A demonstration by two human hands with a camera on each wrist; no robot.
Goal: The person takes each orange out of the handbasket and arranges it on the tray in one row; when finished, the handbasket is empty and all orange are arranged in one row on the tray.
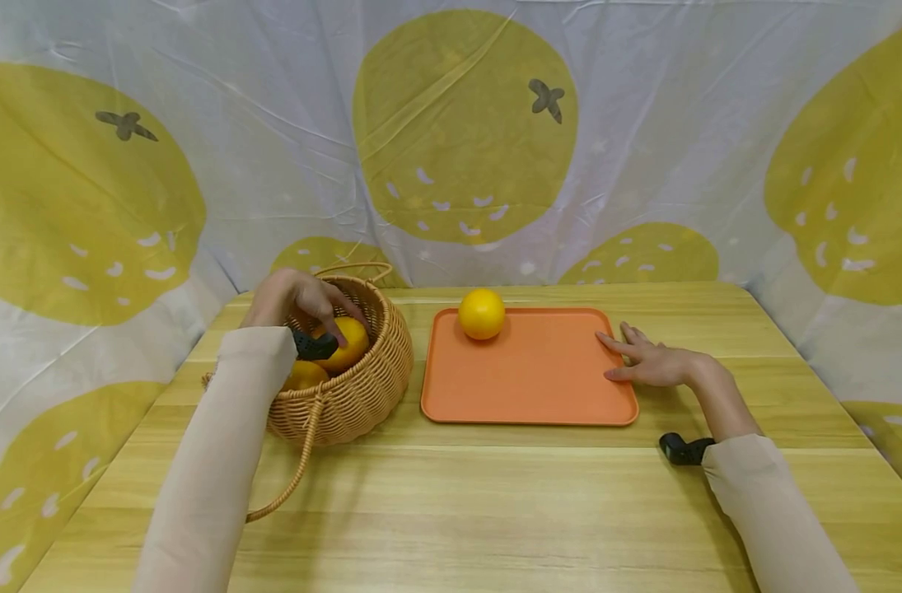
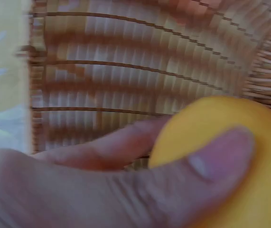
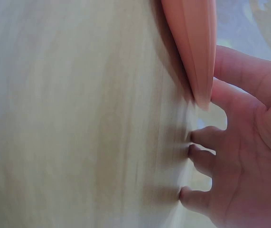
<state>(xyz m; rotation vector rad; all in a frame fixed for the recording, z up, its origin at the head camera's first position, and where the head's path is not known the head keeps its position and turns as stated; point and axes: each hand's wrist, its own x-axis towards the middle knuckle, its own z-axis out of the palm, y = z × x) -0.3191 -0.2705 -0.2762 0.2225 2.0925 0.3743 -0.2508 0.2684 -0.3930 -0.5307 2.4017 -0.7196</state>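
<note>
My left hand (image 1: 298, 298) reaches over the rim into a wicker basket (image 1: 372, 395) on the left and grips an orange (image 1: 354, 339) there. In the left wrist view, the thumb (image 2: 220, 161) lies across the smooth skin of that orange (image 2: 211, 114), with fingers on its far side. Another orange (image 1: 305, 375) lies beside it in the basket. My right hand (image 1: 658, 365) is spread at the right edge of an orange tray (image 1: 532, 383). Thumb and forefinger touch the tray rim (image 3: 197, 61), while the other fingertips rest on the table.
One orange (image 1: 482, 313) sits at the back left of the tray. The basket's handle (image 1: 306, 461) hangs down toward the front of the wooden table (image 1: 495, 511). A fruit-print cloth (image 1: 643, 123) hangs behind and at both sides.
</note>
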